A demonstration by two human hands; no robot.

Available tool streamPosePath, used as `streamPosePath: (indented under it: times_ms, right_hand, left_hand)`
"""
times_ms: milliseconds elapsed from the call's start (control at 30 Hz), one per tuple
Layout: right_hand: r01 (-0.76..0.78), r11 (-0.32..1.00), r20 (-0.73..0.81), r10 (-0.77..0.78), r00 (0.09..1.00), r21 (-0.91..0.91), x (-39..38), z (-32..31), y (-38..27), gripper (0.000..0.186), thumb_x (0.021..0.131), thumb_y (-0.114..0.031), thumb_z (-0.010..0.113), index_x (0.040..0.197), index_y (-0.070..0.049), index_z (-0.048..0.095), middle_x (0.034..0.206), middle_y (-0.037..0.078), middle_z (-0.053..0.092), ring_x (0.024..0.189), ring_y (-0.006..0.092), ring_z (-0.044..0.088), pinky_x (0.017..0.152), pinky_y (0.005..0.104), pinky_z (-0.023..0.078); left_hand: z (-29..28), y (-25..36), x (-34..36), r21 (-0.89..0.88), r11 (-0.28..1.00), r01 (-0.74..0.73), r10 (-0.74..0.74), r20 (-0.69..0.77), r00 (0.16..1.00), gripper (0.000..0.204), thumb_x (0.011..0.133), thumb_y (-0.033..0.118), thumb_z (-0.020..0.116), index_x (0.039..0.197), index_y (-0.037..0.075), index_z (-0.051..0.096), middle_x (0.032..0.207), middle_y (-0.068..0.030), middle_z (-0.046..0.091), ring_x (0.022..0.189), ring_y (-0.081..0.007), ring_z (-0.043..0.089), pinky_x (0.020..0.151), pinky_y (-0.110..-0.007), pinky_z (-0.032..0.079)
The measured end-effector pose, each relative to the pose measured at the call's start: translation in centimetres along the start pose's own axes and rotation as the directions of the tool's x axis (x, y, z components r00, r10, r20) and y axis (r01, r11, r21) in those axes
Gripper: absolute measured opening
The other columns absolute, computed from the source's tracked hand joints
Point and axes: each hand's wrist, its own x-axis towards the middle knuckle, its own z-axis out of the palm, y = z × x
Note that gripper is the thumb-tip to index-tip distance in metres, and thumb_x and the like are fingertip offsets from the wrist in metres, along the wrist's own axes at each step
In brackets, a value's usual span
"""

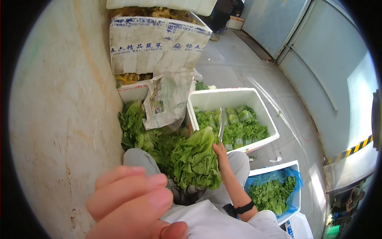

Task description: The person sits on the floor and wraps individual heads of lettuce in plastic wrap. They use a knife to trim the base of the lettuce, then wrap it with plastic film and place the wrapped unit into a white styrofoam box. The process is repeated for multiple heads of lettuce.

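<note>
Close to the camera, my left hand (129, 201) is raised with its fingers loosely curled, thumb apart, holding nothing visible. My right hand (221, 157) grips an upright knife (222, 119), its curved blade pointing away from me, beside a large leafy lettuce head (193, 161) that it seems to support. More loose lettuce (135, 123) lies between my knees and the wall. Ahead, a white foam box (270, 127) holds bagged green lettuce (244, 127). Beside my right leg, another foam box lined with blue plastic (294, 191) holds leafy greens (268, 191).
A stained wall (59, 119) runs along my left. Stacked foam boxes (155, 47) with yellowish contents and crumpled paper (163, 95) stand ahead. A tiled floor (234, 63) stretches to pale doors (318, 75) with a striped band on the right. A person's dark-clothed leg (215, 20) shows at the back.
</note>
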Motion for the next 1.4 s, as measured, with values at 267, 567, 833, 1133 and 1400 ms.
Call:
streamPosePath:
  times_ms: [267, 567, 833, 1133, 1400]
  right_hand:
    - [0.012, 0.997, -0.024, -0.01, 1.0, 0.08, -0.8, 0.8, -1.3, 0.042, 0.084, -0.021, 0.061, 0.118, -0.005, 0.041, 0.103, 0.007, 0.055, 0.089, 0.0158, 0.056, 0.077, 0.0297, 0.048]
    - [0.349, 0.931, -0.188, -0.364, 0.912, -0.109, -1.9, 4.0, -4.1, 0.05, 0.077, -0.015, 0.071, 0.116, -0.003, 0.041, 0.101, 0.007, 0.055, 0.088, 0.0153, 0.054, 0.076, 0.0277, 0.045]
    - [0.283, 0.904, -0.088, -0.326, 0.941, -0.322, -4.4, 6.9, -4.4, 0.039, 0.088, -0.016, 0.059, 0.118, -0.002, 0.039, 0.1, 0.006, 0.056, 0.067, 0.0067, 0.051, 0.048, 0.0184, 0.04]
    - [0.408, 0.739, -0.007, -0.487, 0.873, -0.535, -3.6, 5.6, -8.1, 0.027, 0.084, -0.019, 0.064, 0.102, -0.005, 0.049, 0.098, 0.004, 0.065, 0.074, 0.0079, 0.059, 0.047, 0.0196, 0.042]
    - [0.397, 0.783, 0.172, -0.36, 0.917, -0.479, -2.2, 5.2, -6.0, 0.049, 0.072, -0.019, 0.077, 0.104, -0.002, 0.044, 0.094, 0.007, 0.06, 0.08, 0.0139, 0.055, 0.065, 0.0255, 0.046]
  left_hand:
    - [3.0, -2.1, 1.0, -0.139, 0.97, -0.202, 0.162, -0.251, 0.954, 0.064, 0.078, -0.003, 0.054, 0.128, 0.025, 0.025, 0.103, -0.0255, 0.044, 0.079, -0.0341, 0.056, 0.058, -0.033, 0.053]
    - [17.7, 0.0, -5.3, -0.201, 0.605, 0.77, -0.712, 0.295, 0.637, 0.088, 0.07, 0.033, 0.075, 0.132, -0.006, 0.026, 0.133, -0.0256, 0.031, 0.122, -0.037, 0.036, 0.099, -0.043, 0.033]
    - [21.9, -1.9, -11.7, -0.622, -0.06, 0.781, -0.701, 0.583, 0.411, 0.098, 0.065, 0.026, 0.081, 0.134, -0.003, 0.018, 0.127, -0.0176, 0.041, 0.116, -0.0236, 0.044, 0.097, -0.033, 0.037]
    - [19.7, -2.9, -14.4, -0.539, -0.647, 0.539, -0.564, 0.814, 0.138, 0.076, 0.075, 0.018, 0.067, 0.138, 0.005, 0.026, 0.125, -0.0105, 0.047, 0.109, -0.0205, 0.05, 0.09, -0.033, 0.042]
    - [20.2, -2.1, -15.0, -0.546, -0.709, 0.446, -0.526, 0.831, 0.18, 0.073, 0.077, 0.017, 0.066, 0.138, 0.004, 0.027, 0.125, -0.011, 0.047, 0.11, -0.0197, 0.049, 0.091, -0.032, 0.041]
